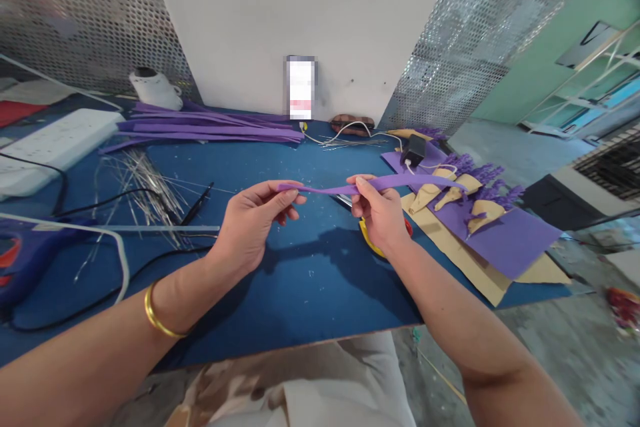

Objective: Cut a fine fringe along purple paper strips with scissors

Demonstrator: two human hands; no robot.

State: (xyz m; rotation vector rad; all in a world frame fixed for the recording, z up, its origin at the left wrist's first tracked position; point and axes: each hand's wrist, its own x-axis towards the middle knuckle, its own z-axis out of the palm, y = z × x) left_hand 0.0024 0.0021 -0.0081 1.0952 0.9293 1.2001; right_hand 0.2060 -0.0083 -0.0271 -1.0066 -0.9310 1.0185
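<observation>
A long purple paper strip [327,191] is stretched between my two hands above the blue table. My left hand [250,220] pinches its left end between thumb and fingers. Farther along, my right hand [377,210] grips the same strip, and its free end [425,181] curves out to the right. Beneath my right hand lie scissors with yellow and red handles [369,237], partly hidden by the hand. Behind my hands, a bundle of similar purple strips [215,130] rests on the table.
Thin wires [150,187] and a blue glue gun [40,253] with its cable lie left, near a white power strip [60,150]. A white mug [156,90] and a phone [301,87] stand behind. Wrapped purple flowers [480,213] lie on purple sheets [515,247] at right.
</observation>
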